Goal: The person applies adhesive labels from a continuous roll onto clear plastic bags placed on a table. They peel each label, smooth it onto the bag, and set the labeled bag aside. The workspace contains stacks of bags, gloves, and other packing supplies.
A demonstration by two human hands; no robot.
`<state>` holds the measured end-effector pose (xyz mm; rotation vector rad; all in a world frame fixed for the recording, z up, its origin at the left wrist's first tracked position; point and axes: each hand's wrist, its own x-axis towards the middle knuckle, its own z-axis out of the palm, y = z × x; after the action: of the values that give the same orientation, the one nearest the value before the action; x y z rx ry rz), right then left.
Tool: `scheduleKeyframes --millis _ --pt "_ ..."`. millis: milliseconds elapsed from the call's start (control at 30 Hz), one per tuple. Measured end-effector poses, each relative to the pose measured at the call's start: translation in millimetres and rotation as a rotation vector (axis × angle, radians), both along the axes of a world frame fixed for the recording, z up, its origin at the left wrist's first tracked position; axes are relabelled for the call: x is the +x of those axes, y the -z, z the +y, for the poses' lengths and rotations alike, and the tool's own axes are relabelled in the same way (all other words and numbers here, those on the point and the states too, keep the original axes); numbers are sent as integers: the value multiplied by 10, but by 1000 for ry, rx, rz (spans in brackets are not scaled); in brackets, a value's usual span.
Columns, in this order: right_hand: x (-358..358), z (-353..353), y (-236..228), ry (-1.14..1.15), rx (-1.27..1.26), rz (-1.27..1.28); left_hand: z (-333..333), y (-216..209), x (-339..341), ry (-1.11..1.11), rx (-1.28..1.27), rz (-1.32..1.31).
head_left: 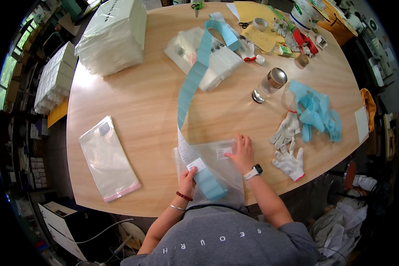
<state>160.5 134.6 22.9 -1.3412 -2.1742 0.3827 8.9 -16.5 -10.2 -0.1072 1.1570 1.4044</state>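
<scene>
My left hand (187,181) pinches a long strip of labels (193,82) near its lower end, close to a white label (196,165). The strip has a light blue backing and runs up across the table; its lower end (212,184) lies over a clear plastic bag (235,188) at the table's near edge. My right hand (242,153) rests open on that bag's upper right part, fingers stretched out. Its thumb touches a small white label (224,153) on the bag.
To the left lies a stack of clear bags (108,159); behind it stands a tall wrapped pile (113,37). More bags (204,57) lie at the back. A glass bottle (269,84), white gloves (289,162) and crumpled blue backing strip (314,111) sit on the right.
</scene>
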Motion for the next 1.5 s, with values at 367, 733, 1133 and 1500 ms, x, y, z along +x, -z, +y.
scheduleKeyframes --millis 367,733,1133,1500 --pt "118 140 -119 -242 188 -42 -77 158 -38 32 -24 12" --pt "114 -654 217 -443 -1252 580 -7 -163 50 178 146 32" --pt "4 -576 -130 -576 -398 191 73 -81 39 149 76 -17" --pt "195 -599 -356 -518 -243 479 83 10 23 -19 7 -77"
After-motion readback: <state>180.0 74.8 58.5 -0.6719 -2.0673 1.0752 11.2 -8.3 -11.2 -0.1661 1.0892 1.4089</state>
